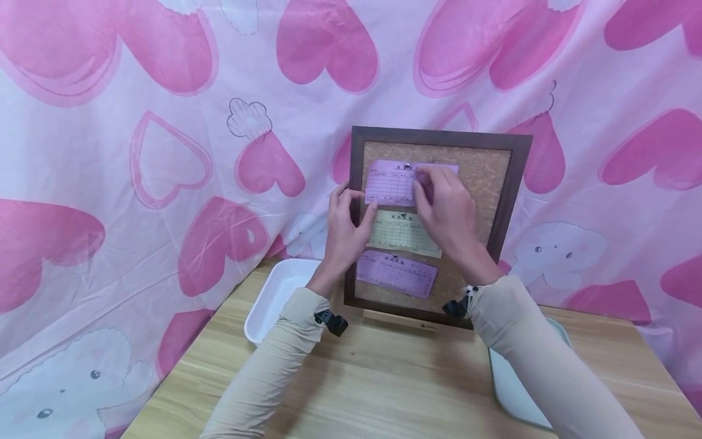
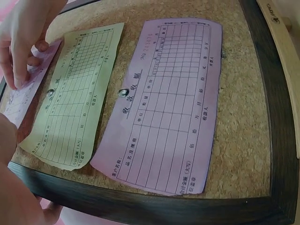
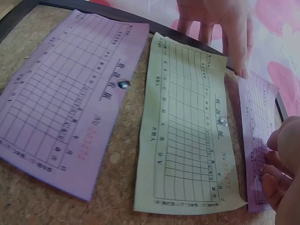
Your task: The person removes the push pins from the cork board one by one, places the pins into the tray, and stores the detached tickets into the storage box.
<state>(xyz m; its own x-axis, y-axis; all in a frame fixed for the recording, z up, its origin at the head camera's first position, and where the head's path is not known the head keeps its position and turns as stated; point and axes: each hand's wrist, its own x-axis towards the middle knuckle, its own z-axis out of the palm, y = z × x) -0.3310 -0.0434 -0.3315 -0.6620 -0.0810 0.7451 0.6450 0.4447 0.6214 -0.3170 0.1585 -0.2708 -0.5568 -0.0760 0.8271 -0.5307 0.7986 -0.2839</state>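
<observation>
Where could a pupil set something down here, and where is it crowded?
Bare table lies between the sleeves, in front of the board, and right of the green-rimmed tray. Bare cork runs below the lowest slip. Higher up is crowded: the left hand and right hand are at the top slip, the yellow slip close beneath.

- Top slip [image 1: 388, 186] and bottom slip [image 1: 397, 274]: light purple, dark printed grids.
- Middle slip [image 1: 403, 235]: pale green, dark grid, red number.
- Cork [image 1: 488, 177]: speckled tan; frame [image 1: 358, 158]: dark brown.
- Backdrop [image 1: 329, 110]: pale pink, scattered with deeper pink hearts.
</observation>
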